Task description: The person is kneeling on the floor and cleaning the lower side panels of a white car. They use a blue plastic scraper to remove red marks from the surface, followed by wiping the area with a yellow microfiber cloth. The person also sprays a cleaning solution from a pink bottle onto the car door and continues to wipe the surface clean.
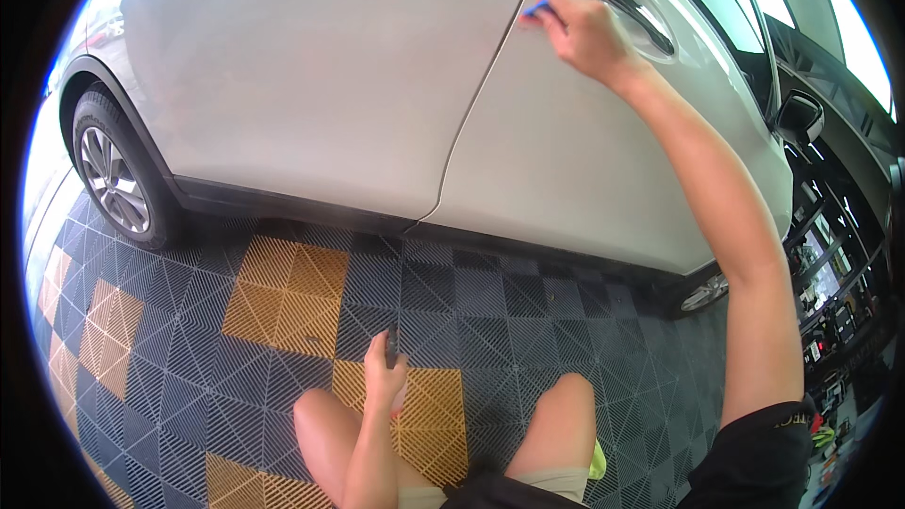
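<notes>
A light-coloured car door panel [297,71] stands before me, divided from the door at its right by a dark seam. My right hand [590,35] is raised beside the chrome door handle [622,3], its fingers closed on a small blue item [539,7], slightly blurred, near the top of the seam. Low in front, between my knees, my left hand [385,367] grips a bottle with a black top [392,346] and a pinkish body [399,399]; it looks like a spray bottle. Whether the blue item touches the paint, I cannot tell.
The dark sill [297,201] runs along the car's lower edge, with the rear wheel [113,170] at left and the side mirror [800,116] at right. Grey and yellow slatted floor tiles [283,290] lie below. A yellow-green cloth [597,459] shows beside my right knee.
</notes>
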Demonstrator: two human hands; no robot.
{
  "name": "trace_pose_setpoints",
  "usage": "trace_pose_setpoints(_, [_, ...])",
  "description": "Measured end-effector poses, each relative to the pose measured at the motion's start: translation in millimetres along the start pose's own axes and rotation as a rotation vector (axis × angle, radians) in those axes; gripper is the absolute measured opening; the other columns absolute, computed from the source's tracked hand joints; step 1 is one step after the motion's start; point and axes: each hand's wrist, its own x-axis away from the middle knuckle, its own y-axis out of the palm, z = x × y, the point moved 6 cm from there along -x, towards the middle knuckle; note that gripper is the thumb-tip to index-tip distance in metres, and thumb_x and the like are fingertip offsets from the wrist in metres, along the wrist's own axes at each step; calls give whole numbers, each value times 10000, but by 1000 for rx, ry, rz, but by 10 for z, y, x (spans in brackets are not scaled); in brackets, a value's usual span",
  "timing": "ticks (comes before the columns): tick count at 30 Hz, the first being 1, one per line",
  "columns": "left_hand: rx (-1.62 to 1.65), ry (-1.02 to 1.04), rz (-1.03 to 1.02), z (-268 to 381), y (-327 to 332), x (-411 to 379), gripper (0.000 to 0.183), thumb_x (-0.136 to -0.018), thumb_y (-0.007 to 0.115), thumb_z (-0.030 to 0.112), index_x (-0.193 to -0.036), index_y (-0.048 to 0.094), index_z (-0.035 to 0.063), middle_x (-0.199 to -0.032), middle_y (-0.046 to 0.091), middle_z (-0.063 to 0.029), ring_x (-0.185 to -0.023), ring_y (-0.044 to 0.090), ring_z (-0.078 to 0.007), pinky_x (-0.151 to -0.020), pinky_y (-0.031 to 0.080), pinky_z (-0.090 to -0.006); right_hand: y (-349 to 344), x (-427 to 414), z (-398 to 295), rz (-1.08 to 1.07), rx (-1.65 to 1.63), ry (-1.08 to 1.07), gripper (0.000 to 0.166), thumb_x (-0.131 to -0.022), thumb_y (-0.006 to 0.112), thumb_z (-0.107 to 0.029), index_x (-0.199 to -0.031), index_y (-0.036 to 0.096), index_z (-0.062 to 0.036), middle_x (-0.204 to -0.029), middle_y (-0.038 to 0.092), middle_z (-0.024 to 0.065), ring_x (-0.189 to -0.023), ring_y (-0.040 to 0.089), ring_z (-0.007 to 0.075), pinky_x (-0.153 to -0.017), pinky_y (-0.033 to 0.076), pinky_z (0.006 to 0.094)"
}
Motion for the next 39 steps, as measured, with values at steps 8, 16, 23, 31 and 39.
trace_pose_setpoints(8, [41, -40, 3, -201, 61, 67, 486, -798, 645, -15, -1283, 645, -54, -960, 667, -119, -787, 587, -194, -743, 489, -332, 21, -33, 45, 106, 70, 27, 70, -981, 674, -46, -989, 621, 0, -804, 728, 164, -628, 663, 314, -589, 508, 381])
trace_pose_setpoints(16, [59, -44, 52, -208, -53, 67, 470, -783, 643, -28, -1253, 665, -35, -874, 631, -84, -730, 546, -171, -692, 466, -327, 39, -32, -63, 106, 42, -54, 32, -984, 677, -66, -986, 664, -36, -699, 696, 125, -580, 659, 268, -560, 501, 372])
trace_pose_setpoints(23, [25, -86, 12, -164, -144, 6, 483, -808, 657, -42, -1290, 620, -63, -1116, 690, -154, -940, 662, -269, -864, 522, -344, 120, 60, -18, 77, -4, 80, 62, -973, 667, -75, -967, 622, -32, -753, 704, 151, -662, 678, 351, -587, 515, 434])
trace_pose_setpoints(31, [78, -46, 92, -201, -122, -56, 434, -820, 625, -34, -1253, 662, -37, -959, 670, -96, -847, 628, -169, -802, 509, -307, 157, 39, -82, 66, 45, 38, 37, -974, 672, -41, -981, 638, -27, -784, 732, 125, -655, 700, 306, -608, 532, 393])
trace_pose_setpoints(39, [75, -160, 59, -321, -218, -27, 479, -820, 634, -45, -1298, 624, -65, -1163, 704, -157, -930, 668, -280, -844, 529, -355, 274, 127, -196, -36, 36, -47, 52, -964, 651, -54, -980, 618, -16, -790, 731, 167, -710, 713, 379, -637, 565, 452])
